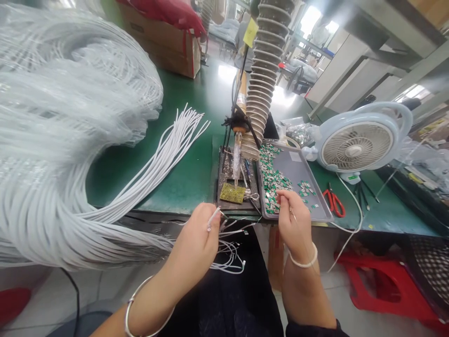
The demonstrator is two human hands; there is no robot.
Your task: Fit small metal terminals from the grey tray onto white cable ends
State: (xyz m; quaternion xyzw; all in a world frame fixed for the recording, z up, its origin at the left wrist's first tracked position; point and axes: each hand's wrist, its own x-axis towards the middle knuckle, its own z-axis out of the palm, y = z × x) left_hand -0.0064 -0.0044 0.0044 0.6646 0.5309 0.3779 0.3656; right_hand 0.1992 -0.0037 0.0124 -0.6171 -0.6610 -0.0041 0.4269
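My left hand [196, 243] is closed on a white cable [213, 217], its end sticking out past the thumb in front of the soldering iron. My right hand [295, 222] is at the near edge of a grey tray [305, 168], fingers pinched together. A thin, wire-like thing [293, 214] shows at those fingers; its kind is unclear. Small green-and-silver connector pieces [275, 180] lie scattered in the tray. Between the hands, a soldering iron [240, 126] hangs tip down over a yellowish sponge [232, 193]. Finished-looking cable ends [231, 267] hang over my lap.
A large bundle of white cables [115, 206] covers the left side of the green table [189, 187]. A ribbed exhaust hose [268, 61] comes down behind the iron. Right of the tray are red-handled pliers [335, 202] and a fan [354, 142]. A red stool [382, 285] stands below.
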